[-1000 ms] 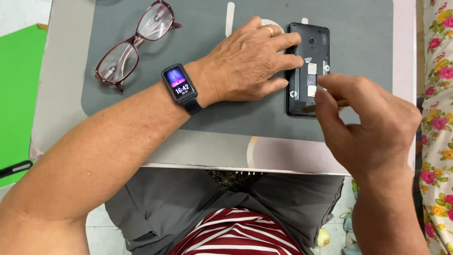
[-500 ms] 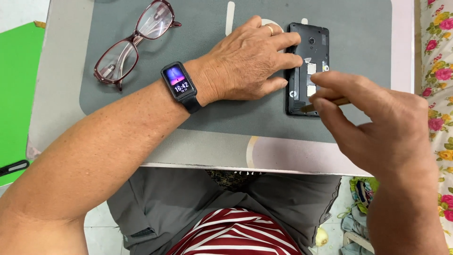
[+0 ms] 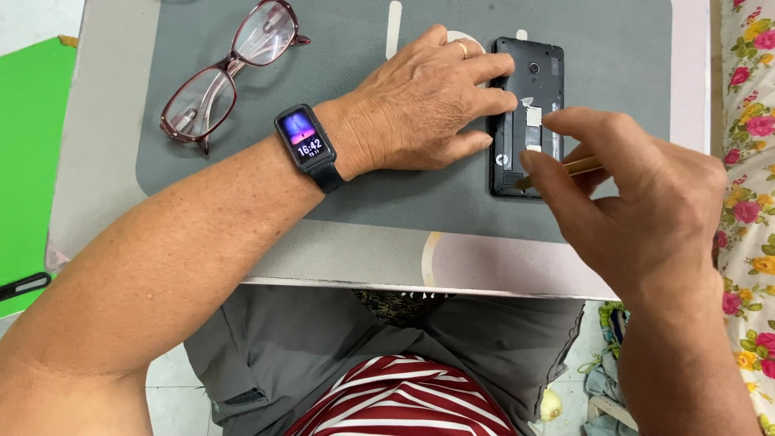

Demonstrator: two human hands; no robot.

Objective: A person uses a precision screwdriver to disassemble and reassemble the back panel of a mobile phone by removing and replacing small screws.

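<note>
1. We see a black phone (image 3: 529, 113) lying face down w/ its back cover off on a grey mat (image 3: 323, 186), toward the mat's right side.
2. Its opened back shows a dark inner frame, a round camera lens near the top end, a battery bay, and small white and silver patches at the centre; finer detail is too small to tell.
3. The phone's long axis runs away from us, roughly top to bottom of the view, camera end pointing to the far edge of the mat, the lower end toward the person's lap.
4. The left hand (image 3: 424, 101) lies flat, palm down, fingers spread and uncurled, fingertips pressing on the phone's left edge; it grips nothing. A ring sits on one finger, and a dark watch (image 3: 305, 145) on the wrist.
5. The right hand (image 3: 630, 202) is closed in a pinch on a thin tan stick (image 3: 565, 169), thumb and fingers bunched round it; the stick's tip meets the phone's lower right part.
6. Red-framed glasses (image 3: 230, 77) rest, arms unfolded, at the mat's upper left, well apart from the phone.
7. The mat covers a pale table (image 3: 363, 258); a green sheet (image 3: 28, 161) lies at left, flowered cloth (image 3: 747, 161) at right.
</note>
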